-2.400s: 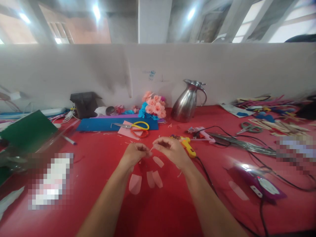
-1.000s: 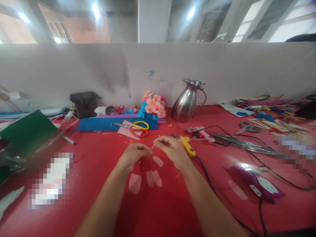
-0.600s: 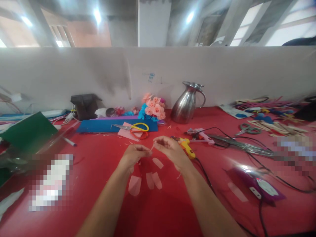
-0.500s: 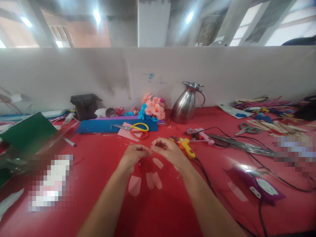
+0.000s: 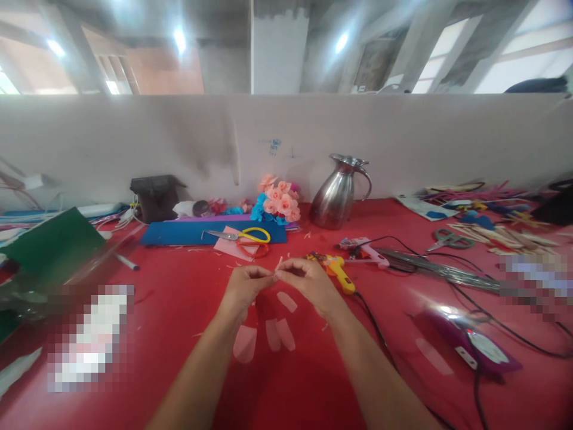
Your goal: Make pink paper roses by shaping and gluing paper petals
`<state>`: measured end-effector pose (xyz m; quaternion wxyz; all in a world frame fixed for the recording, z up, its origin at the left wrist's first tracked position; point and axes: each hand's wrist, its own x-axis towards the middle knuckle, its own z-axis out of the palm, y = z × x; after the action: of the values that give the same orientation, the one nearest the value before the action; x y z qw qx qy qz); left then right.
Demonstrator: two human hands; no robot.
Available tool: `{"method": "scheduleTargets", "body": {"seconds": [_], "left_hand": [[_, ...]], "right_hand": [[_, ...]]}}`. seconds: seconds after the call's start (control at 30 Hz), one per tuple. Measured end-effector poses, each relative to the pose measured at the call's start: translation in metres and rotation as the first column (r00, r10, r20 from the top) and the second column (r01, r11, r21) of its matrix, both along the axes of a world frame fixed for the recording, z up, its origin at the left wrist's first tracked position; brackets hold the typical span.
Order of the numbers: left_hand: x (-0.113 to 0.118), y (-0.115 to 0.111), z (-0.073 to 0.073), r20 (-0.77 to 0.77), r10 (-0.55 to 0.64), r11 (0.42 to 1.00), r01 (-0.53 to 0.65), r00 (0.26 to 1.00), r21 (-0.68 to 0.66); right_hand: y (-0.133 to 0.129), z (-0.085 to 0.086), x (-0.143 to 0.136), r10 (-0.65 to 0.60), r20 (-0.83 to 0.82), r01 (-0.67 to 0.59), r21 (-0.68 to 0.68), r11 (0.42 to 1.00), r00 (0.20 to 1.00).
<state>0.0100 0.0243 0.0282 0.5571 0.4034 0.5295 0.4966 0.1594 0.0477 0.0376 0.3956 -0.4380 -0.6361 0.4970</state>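
My left hand [image 5: 244,288] and my right hand [image 5: 310,285] meet fingertip to fingertip over the middle of the table. Both are closed in a pinch around a small pink paper piece [image 5: 280,263]; only a thin tip of it shows above the fingers, the rest being hidden. Just below the hands lies a loose pink paper petal [image 5: 287,301]. Closer to me are two overlapping petals [image 5: 272,334] and a wider pink petal [image 5: 245,344]. The yellow glue gun [image 5: 341,276] rests right of my right hand.
Yellow-and-orange-handled scissors [image 5: 255,235] lie on pink paper and a blue sheet [image 5: 170,233]. Behind are pink and blue paper flowers [image 5: 282,203] and a steel jug [image 5: 335,197]. A purple device [image 5: 465,352], black cables and wire bundle [image 5: 439,266] occupy the right; green sheet [image 5: 58,242] left.
The fingertips of both hands have drawn closer together, and a pink tip now sticks up above them. The whole view has shifted slightly downward; the petals on the table lie as before.
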Motion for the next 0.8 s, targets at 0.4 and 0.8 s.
{"method": "scheduleTargets", "body": {"seconds": [0.4, 0.8], "left_hand": [[0.013, -0.002, -0.001, -0.02, 0.135, 0.99, -0.134, 0.991, 0.051], [0.012, 0.0, -0.007, -0.037, 0.062, 0.995, -0.059, 0.997, 0.076]], "right_hand": [[-0.001, -0.002, -0.003, -0.051, 0.021, 0.049, 0.066, 0.997, 0.999], [0.003, -0.009, -0.001, -0.074, -0.005, 0.074, 0.128, 0.989, 0.997]]}}
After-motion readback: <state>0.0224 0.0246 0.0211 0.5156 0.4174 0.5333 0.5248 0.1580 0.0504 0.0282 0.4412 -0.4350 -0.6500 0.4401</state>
